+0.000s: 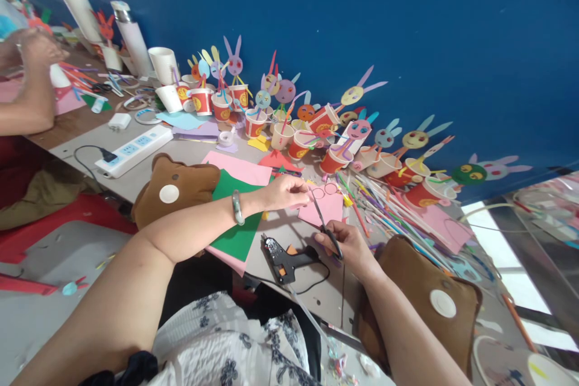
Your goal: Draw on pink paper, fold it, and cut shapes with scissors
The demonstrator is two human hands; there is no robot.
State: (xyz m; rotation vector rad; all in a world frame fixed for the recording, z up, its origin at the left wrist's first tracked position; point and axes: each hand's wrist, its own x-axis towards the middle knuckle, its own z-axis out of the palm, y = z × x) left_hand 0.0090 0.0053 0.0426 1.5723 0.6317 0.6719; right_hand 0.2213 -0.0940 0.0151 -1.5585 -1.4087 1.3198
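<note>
Head view: the right hand (348, 246) has its fingers in the handles of the scissors (335, 243), blades angled up toward the left hand (287, 193), whose fingertips pinch together; anything between them is too small to tell. Done: rows of rabbit-eared cup figures (337, 160) look assembled. Left, seemingly: pink paper (333, 208) beside the blades, loose craft sticks (384, 208), green sheet (235, 241). Glue gun (277, 258) lies on the surface (187, 146), unheld.
</note>
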